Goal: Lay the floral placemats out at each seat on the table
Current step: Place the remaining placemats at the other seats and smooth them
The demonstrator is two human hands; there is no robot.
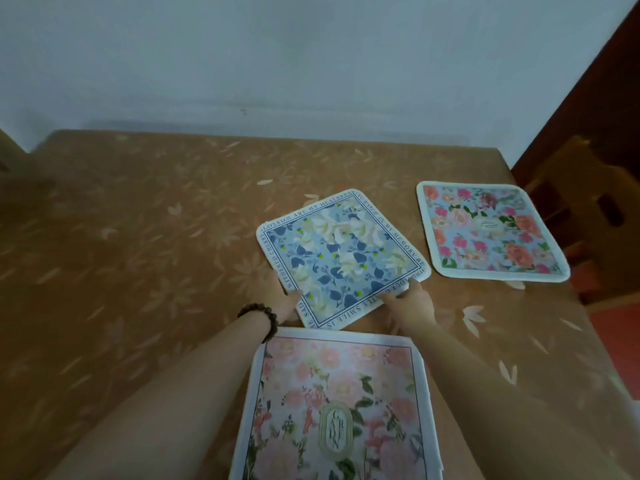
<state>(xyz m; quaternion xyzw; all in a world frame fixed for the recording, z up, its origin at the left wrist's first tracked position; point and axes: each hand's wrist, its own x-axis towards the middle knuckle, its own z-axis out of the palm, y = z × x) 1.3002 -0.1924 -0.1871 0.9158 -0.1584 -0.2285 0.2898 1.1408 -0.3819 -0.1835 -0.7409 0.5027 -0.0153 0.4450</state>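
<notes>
Two hands, left hand point(289, 304) and right hand point(414, 306), grip blue floral placemat point(341, 258) near edge, frame centre; pink-rose placemat point(488, 230) right.

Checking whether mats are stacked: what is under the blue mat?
The brown tablecloth shows around the blue mat. Both hands, left hand and right hand, hold its near edge. Anything beneath its middle is covered.

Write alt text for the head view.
Both hands, left hand and right hand, grip the near edge of a blue floral placemat on a brown table. A pink one lies nearer, a red-flowered one right.
</notes>
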